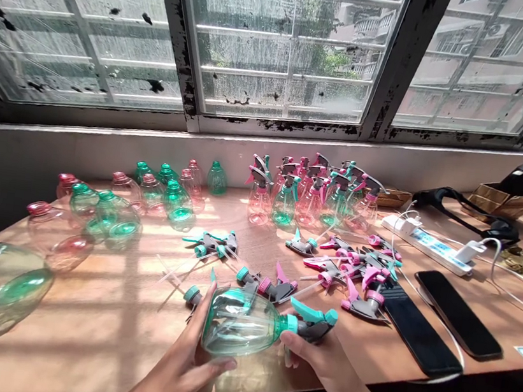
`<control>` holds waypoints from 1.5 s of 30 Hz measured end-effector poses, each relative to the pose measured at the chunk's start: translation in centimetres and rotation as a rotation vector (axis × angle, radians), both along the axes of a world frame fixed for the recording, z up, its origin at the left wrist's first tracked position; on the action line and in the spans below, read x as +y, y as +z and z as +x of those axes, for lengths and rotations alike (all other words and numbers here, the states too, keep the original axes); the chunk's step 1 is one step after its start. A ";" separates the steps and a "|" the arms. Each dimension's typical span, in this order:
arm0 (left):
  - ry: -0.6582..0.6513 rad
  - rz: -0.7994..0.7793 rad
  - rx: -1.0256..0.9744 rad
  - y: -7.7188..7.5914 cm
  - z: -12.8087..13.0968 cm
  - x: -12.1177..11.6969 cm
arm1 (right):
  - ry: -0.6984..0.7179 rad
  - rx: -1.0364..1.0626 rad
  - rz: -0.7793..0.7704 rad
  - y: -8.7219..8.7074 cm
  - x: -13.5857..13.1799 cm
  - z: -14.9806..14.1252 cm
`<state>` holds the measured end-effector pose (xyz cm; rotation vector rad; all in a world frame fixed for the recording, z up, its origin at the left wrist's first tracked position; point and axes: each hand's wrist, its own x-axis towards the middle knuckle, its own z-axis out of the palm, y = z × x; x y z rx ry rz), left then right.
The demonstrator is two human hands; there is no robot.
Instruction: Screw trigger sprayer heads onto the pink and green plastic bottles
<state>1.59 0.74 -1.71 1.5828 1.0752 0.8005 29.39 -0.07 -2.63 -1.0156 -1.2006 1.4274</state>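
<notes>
My left hand (189, 357) is wrapped round the base of a clear green spray bottle (242, 325), which lies on its side in the air above the table's front edge. At its neck, my right hand (312, 357) grips the teal collar of the grey-and-teal trigger head (314, 324), which sits on the bottle's mouth. Whether the collar is screwed tight I cannot tell. Just beyond the bottle lie loose trigger heads, among them a pink-and-grey one (277, 285) and a teal-collared one (191, 295) partly behind my left hand.
Several open green and pink bottles, such as a green one (1, 271), stand at the left. Bottles with trigger heads (284, 202) stand at the back under the window. Right of a pile of pink trigger heads (339, 264) are two phones (460, 315) and a power strip (428, 244).
</notes>
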 end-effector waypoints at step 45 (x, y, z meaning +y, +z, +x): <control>0.018 0.097 -0.066 -0.5 -0.4 -0.9 | 0.194 0.316 -0.250 -1.5 -2.1 -1.3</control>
